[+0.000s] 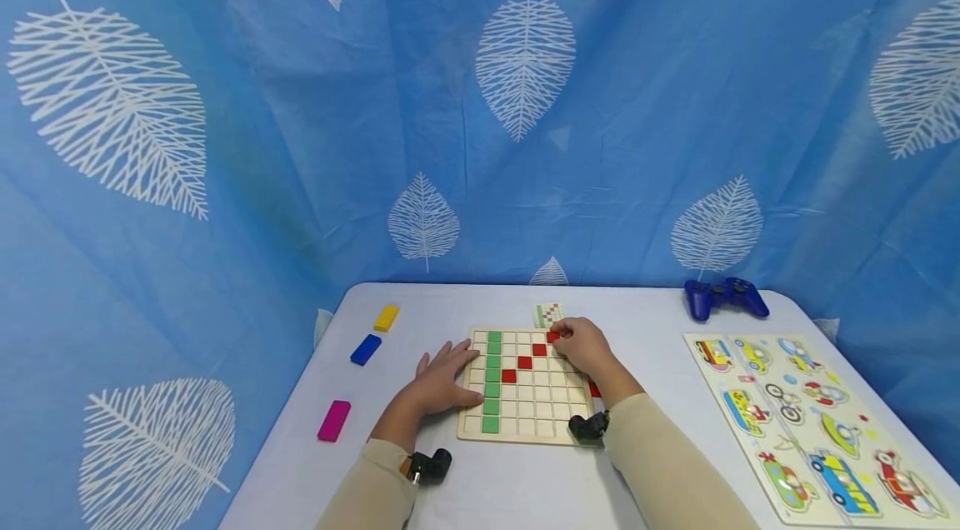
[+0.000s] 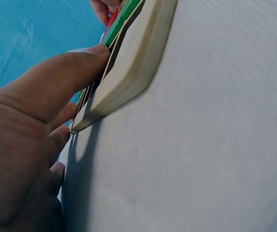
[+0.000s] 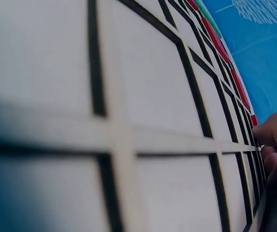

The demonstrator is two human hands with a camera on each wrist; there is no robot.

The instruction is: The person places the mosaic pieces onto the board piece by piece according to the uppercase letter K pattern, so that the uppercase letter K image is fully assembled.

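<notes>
A wooden grid board (image 1: 542, 408) lies on the table with a column of green tiles (image 1: 491, 390) near its left side. Red tiles (image 1: 524, 362) climb diagonally toward its upper right corner. My left hand (image 1: 441, 384) rests at the board's left edge, fingers spread and thumb (image 2: 75, 72) over the rim. At the top right, my right hand (image 1: 588, 345) has its bent fingertips on a red tile (image 1: 553, 337) in the top row, pinching it. The right wrist view shows that thumb beside the tile's edge; the other fingertips are partly hidden.
Behind the board lies a small pattern card (image 1: 549, 314). Another red piece (image 1: 595, 389) shows beside my right forearm. Yellow (image 1: 386, 317), blue (image 1: 366, 350) and magenta blocks (image 1: 333, 421) lie at left. A blue game controller (image 1: 724, 298) and a vehicle puzzle board (image 1: 810, 447) are at right.
</notes>
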